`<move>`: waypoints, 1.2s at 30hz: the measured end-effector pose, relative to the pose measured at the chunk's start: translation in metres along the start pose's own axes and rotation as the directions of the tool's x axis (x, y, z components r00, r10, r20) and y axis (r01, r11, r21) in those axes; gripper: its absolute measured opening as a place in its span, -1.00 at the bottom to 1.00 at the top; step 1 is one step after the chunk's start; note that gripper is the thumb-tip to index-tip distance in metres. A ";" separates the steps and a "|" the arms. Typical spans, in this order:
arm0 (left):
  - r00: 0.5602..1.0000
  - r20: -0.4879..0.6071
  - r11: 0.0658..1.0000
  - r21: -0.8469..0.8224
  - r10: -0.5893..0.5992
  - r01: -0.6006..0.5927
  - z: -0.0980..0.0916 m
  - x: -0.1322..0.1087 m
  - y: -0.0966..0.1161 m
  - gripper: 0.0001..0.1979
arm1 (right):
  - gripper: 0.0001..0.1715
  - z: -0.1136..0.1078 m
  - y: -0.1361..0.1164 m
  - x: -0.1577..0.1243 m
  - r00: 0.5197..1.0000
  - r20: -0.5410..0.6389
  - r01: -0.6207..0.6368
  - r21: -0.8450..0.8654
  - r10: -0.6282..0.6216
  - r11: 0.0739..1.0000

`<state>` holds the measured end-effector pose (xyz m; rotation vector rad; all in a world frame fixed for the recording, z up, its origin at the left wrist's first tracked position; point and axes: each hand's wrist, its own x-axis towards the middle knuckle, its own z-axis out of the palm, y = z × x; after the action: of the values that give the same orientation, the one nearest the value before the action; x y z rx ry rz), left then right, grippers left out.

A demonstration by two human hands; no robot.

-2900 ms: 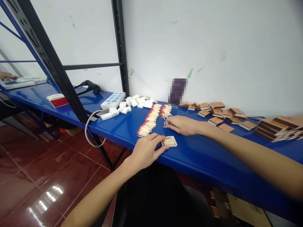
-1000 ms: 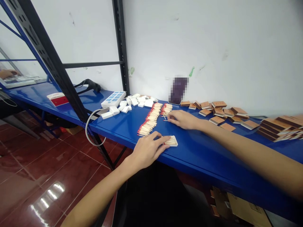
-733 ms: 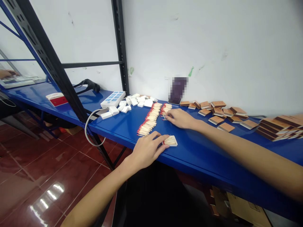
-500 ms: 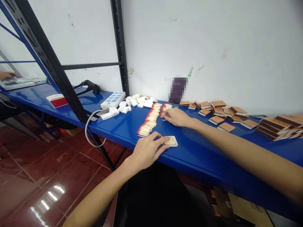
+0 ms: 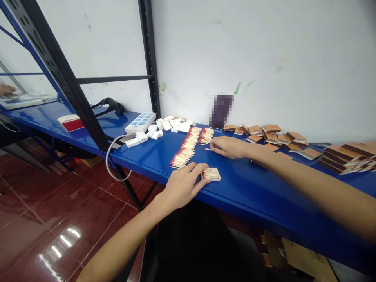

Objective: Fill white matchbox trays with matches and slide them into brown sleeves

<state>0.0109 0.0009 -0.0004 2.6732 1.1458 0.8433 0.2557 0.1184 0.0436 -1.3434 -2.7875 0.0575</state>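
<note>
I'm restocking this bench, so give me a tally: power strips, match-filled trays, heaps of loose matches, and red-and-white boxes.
power strip: 1
match-filled tray: 1
heaps of loose matches: 2
red-and-white box: 1
Total: 5

Blurred patch [image 5: 221, 111] hides something against the wall

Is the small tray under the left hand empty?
No, the tray by the left hand holds matches with red heads.
</note>
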 end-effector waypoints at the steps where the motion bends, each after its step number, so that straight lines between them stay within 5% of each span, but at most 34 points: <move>1: 1.000 -0.004 1.000 -0.011 -0.005 0.005 0.001 0.000 0.000 -0.65 | -0.72 -0.002 -0.001 -0.005 1.000 0.018 0.002 -0.001 -0.002 1.000; 9: 0.999 -0.033 0.998 -0.054 -0.018 0.016 0.001 0.000 -0.001 -0.64 | -0.66 -0.023 -0.056 -0.060 0.999 -0.005 0.053 0.163 -0.053 0.985; 15: 1.000 -0.024 1.000 -0.003 0.004 -0.004 0.000 0.001 -0.002 -0.72 | -0.70 -0.027 -0.087 -0.066 0.991 0.077 0.094 0.173 -0.109 0.980; 21: 1.000 -0.014 1.000 0.005 0.025 -0.025 0.000 0.001 -0.001 -0.70 | -0.68 -0.039 -0.065 -0.046 0.995 -0.005 0.098 0.136 -0.098 0.986; 29: 0.999 -0.009 0.998 0.032 0.051 -0.051 0.002 0.000 -0.003 -0.68 | -0.74 -0.002 -0.008 0.013 0.979 -0.182 -0.103 -0.080 0.087 0.992; 36: 0.998 -0.017 0.998 0.030 0.053 -0.052 0.002 0.001 -0.003 -0.67 | -0.80 0.012 0.004 0.029 0.975 -0.195 -0.120 -0.048 0.108 0.992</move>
<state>0.0108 0.0035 -0.0028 2.7363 1.1045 0.8663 0.2397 0.1435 0.0324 -1.4373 -2.5711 -0.1443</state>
